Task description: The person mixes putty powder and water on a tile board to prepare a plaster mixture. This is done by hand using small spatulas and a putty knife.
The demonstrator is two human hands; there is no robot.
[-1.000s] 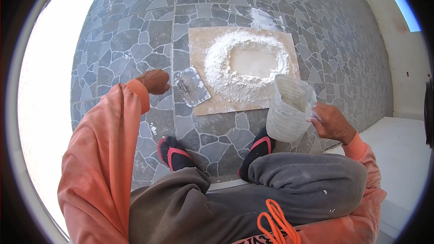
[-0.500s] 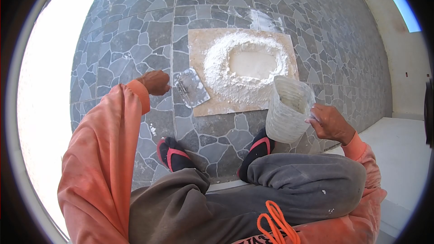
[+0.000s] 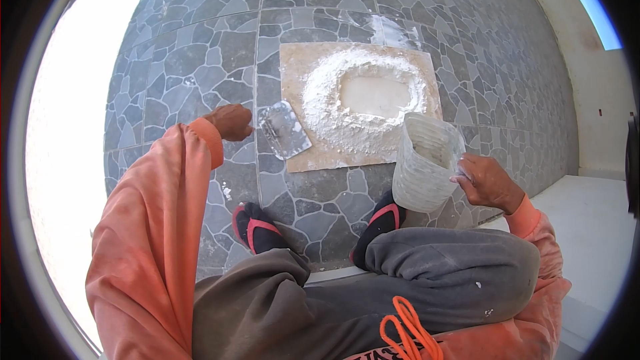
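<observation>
My right hand [image 3: 490, 181] is closed around the handle of a translucent plastic jug [image 3: 427, 167]. The jug's open mouth faces up at the lower right corner of a tan board [image 3: 313, 159]. A ring of white powder [image 3: 323, 117] lies on this board, with a pool of pale liquid [image 3: 375, 95] inside it. Left of the board, my left hand [image 3: 231, 122] is curled with its fingers closed; what it holds, if anything, is hidden. Just beside its knuckles, a flat metal scraper [image 3: 287, 132] smeared with white overlaps the board's left edge.
Grey stone-patterned floor tiles [image 3: 200, 53] surround the board. A white smear [image 3: 393, 30] marks the tiles behind it. My feet in black socks and sandals [image 3: 260, 230] are close to the board's front edge. A pale wall [image 3: 600, 93] rises at the right.
</observation>
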